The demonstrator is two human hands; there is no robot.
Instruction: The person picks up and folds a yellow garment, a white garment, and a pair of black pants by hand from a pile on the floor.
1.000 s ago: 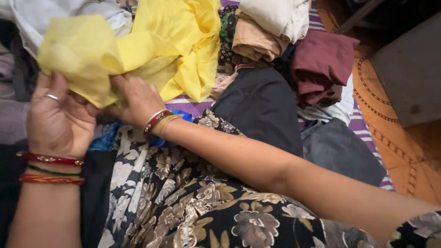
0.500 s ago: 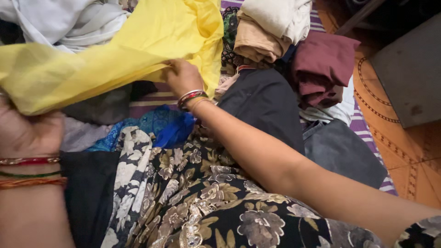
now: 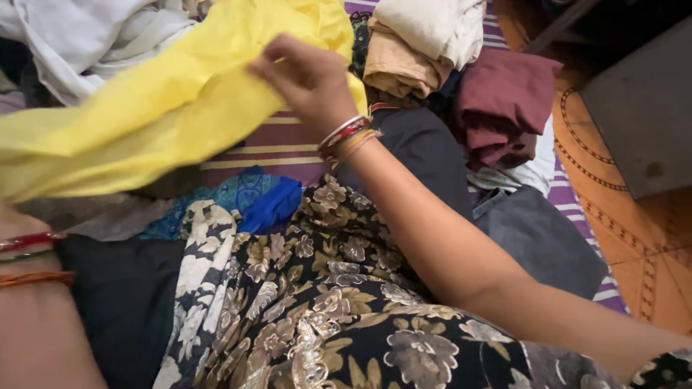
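At nine o'clock the left wrist (image 3: pixel 29 259) with red and green bangles shows at the frame edge; the left hand itself is cut off, so its grip cannot be told. A yellow cloth (image 3: pixel 166 108) stretches from there up toward twelve o'clock, above a blue cloth (image 3: pixel 263 202) and a black flowered garment (image 3: pixel 324 310). The right hand (image 3: pixel 306 75) pinches the yellow cloth's upper edge between fingers and thumb. At one o'clock lies a folded tan cloth (image 3: pixel 396 65), and at two o'clock a maroon cloth (image 3: pixel 504 101) on a striped mat (image 3: pixel 252 144).
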